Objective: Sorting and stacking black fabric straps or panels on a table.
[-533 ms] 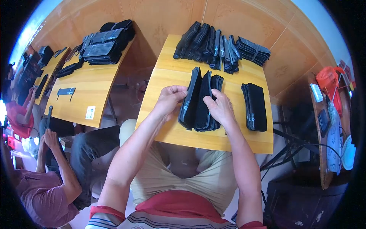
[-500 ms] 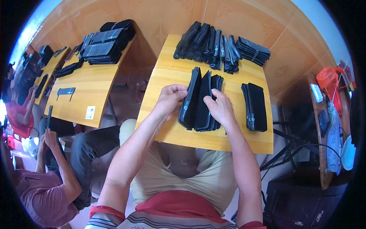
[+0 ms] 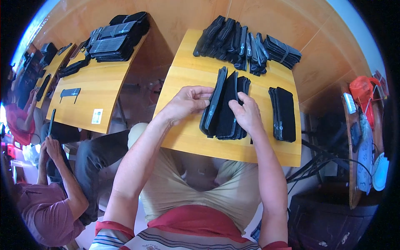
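Observation:
A stack of long black fabric strips with grey edges stands fanned apart on the wooden table in front of me. My left hand is at the stack's left side, thumb and fingers closed on the outer edge of the leftmost strips. From the right, my right hand has its thumb and curled fingers closed on the strips there. A gap opens between the two parts of the stack. To the right of that hand lies a smaller pile of black strips.
Bundles of black and grey strips and a banded stack lie along the far edge of the table. On the left, a person sits by another table holding a dark strip. A narrow shelf holds a red bag.
The view has shifted slightly, so the table sits a little higher and to the right. My left fingers look straighter along the stack's edge. Both hands stay on the strips.

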A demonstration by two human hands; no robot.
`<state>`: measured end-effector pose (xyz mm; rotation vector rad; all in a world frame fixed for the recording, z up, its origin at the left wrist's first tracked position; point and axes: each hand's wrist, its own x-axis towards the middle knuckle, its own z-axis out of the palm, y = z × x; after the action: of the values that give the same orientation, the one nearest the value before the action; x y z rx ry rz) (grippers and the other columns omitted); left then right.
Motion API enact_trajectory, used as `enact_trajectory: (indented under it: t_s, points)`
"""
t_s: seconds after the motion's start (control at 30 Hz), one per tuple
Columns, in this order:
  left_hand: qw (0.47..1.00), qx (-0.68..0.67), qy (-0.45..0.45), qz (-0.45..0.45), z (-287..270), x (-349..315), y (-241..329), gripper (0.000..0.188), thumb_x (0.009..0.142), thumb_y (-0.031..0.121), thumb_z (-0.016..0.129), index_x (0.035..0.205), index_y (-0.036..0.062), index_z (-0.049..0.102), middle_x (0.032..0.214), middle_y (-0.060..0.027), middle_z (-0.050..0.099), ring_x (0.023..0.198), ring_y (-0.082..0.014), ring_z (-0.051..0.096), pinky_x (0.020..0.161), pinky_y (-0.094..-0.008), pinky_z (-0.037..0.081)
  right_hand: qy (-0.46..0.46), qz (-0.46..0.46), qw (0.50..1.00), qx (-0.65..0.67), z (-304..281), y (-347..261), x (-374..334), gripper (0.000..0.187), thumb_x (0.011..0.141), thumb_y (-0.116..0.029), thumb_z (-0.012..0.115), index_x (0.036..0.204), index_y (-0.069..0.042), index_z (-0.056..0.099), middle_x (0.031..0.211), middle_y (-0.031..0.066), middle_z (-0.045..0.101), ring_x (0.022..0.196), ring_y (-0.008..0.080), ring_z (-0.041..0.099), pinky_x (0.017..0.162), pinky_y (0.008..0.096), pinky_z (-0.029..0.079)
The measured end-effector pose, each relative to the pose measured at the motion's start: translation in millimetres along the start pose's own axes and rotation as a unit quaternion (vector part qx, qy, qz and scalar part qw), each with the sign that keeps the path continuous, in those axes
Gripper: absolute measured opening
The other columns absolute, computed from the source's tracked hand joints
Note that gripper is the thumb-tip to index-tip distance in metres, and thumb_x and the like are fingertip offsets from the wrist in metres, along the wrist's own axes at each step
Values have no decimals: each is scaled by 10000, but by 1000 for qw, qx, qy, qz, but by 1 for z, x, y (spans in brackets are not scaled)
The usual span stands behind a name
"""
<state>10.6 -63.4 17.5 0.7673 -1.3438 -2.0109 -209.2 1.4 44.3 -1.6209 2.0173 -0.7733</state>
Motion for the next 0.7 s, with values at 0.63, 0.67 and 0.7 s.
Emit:
enact_trajectory:
  t_s: [0.63, 0.67, 0.7]
  points:
    - [973, 143, 153, 102, 34, 6, -19, 564, 794, 24, 763, 1298, -65, 528, 1153, -155, 639, 957, -173, 657, 820, -318, 559, 25, -39, 998, 49, 7, 4, 2, 297, 837, -241, 605, 806, 31, 488, 698, 199, 469, 665, 280, 477, 657, 425, 423]
    - [973, 145, 149, 102, 35, 8, -21, 523, 826, -12, 759, 1288, -40, 516, 1182, -140, 608, 1034, -192, 660, 834, -301, 575, 24, -39, 998, 46, 6, 4, 3, 297, 837, -241, 605, 806, 31, 488, 698, 199, 469, 665, 280, 477, 657, 425, 423]
    - [973, 143, 151, 102, 34, 10, -24, 523, 826, -12, 759, 1288, -40, 516, 1182, -140, 608, 1034, -192, 660, 834, -301, 575, 7, -34, 999, 41, 5, 4, 4, 309, 838, -272, 596, 834, 26, 514, 746, 250, 537, 732, 384, 541, 709, 471, 451]
